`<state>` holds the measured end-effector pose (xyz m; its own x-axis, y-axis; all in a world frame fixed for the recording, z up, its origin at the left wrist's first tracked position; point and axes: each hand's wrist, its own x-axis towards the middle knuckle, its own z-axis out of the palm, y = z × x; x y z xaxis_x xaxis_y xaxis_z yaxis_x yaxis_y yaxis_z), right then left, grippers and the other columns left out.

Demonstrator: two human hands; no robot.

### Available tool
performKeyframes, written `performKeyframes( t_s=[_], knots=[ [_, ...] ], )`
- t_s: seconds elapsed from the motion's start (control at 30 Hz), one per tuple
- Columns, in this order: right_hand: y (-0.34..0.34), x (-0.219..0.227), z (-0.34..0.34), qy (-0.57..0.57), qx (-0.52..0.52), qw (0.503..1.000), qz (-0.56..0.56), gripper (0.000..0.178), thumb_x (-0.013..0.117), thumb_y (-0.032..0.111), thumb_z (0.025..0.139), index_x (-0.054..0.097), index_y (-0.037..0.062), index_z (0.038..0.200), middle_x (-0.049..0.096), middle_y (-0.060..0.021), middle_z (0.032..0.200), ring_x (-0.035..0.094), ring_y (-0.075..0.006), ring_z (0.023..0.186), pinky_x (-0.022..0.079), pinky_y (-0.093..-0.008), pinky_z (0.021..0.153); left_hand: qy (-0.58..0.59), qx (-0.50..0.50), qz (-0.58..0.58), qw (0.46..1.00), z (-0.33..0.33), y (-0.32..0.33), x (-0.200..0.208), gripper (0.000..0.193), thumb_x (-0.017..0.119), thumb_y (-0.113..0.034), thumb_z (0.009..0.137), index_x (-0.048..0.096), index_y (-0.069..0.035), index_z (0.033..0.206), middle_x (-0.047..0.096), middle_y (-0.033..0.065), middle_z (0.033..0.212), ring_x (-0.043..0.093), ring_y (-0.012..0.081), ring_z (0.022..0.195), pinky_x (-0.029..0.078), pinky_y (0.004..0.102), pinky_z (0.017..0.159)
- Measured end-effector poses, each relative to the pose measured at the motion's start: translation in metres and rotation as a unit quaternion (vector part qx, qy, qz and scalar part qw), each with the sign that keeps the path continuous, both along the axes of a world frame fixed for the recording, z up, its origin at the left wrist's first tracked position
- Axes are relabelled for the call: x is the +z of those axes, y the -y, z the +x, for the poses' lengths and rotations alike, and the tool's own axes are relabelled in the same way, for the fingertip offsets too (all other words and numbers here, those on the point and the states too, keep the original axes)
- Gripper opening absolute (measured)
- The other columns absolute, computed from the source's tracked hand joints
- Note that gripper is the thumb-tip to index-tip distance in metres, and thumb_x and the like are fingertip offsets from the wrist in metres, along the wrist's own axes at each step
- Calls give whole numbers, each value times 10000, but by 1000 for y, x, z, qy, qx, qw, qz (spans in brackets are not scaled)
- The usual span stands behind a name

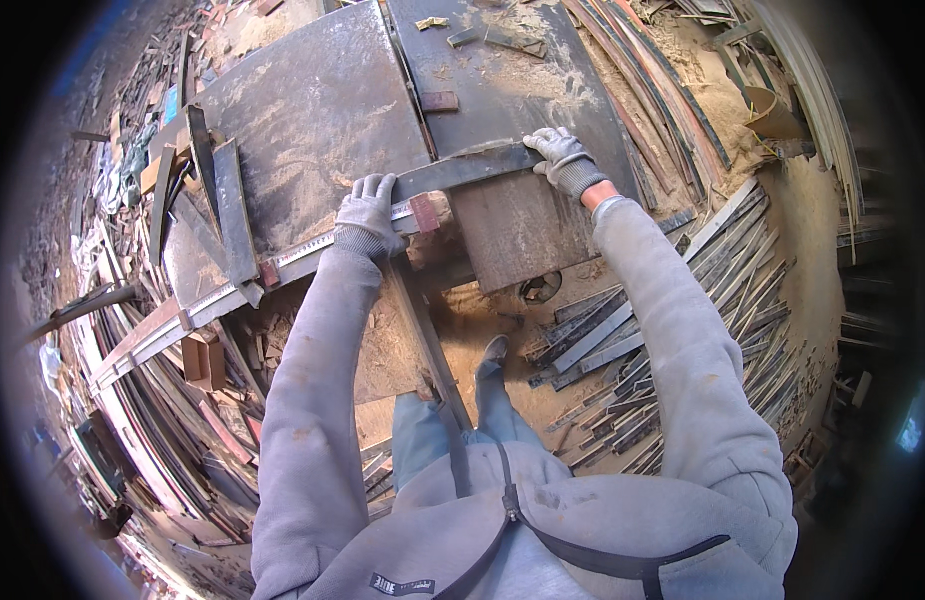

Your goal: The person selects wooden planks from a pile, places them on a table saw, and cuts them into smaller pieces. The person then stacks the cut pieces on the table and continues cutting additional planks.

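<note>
A short dark wooden plank (463, 170) lies across the near part of a metal work table (323, 120). My left hand (368, 215), in a grey glove, is at the plank's left end with its fingers up against it. My right hand (563, 162), gloved alike, has its fingers curled over the right end. Both sleeves are grey. Along the table's near edge runs a measuring rail (313, 247) with a printed scale, and a small reddish block (424, 213) sits on it beside my left hand. A narrow slot (408, 75) cuts through the table top beyond the plank.
Loose boards (235, 210) lean on the table's left side. A small wood block (441, 102) rests by the slot, with offcuts (513, 42) farther back. Stacked strips (663, 300) cover the ground at right; long strips (663, 90) lie beyond. Sawdust (483, 315) surrounds my feet.
</note>
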<state>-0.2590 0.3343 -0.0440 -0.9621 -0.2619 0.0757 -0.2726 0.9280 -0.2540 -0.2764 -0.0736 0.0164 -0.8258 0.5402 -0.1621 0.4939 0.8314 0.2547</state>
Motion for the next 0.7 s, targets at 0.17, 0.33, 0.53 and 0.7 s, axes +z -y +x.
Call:
performKeyframes(
  t_s=[0.17,0.33,0.53,0.7],
  knots=[
    [12,5,-3,11,-37,999,26,549,854,93,825,688,104,1348,678,-173,1348,616,-379,1292,489,-447,1130,-30,9,-16,999,-2,0,-9,1104,930,-343,602,457,-57,1557,513,182,1512,462,383,1457,426,454,1235],
    [5,3,57,90,-150,982,-73,559,869,183,846,682,83,1363,686,-190,1373,611,-369,1333,483,-441,1149,-26,19,-14,999,-3,0,-12,1087,924,-328,620,457,-72,1567,512,152,1520,474,358,1458,467,440,1209],
    [9,34,93,177,-178,916,-314,545,883,223,875,697,40,1353,739,-158,1307,702,-286,1197,548,-391,1065,12,20,-9,1000,-3,4,-19,1309,947,-368,593,281,2,1658,456,224,1568,454,408,1468,449,461,1221],
    [67,63,22,-11,-66,994,-86,516,875,156,806,708,72,1287,665,-188,1281,605,-391,1242,485,-467,1107,-85,41,21,995,9,12,-30,1521,948,-562,554,127,-5,1707,131,270,1770,173,433,1645,225,594,1307]
  ],
)
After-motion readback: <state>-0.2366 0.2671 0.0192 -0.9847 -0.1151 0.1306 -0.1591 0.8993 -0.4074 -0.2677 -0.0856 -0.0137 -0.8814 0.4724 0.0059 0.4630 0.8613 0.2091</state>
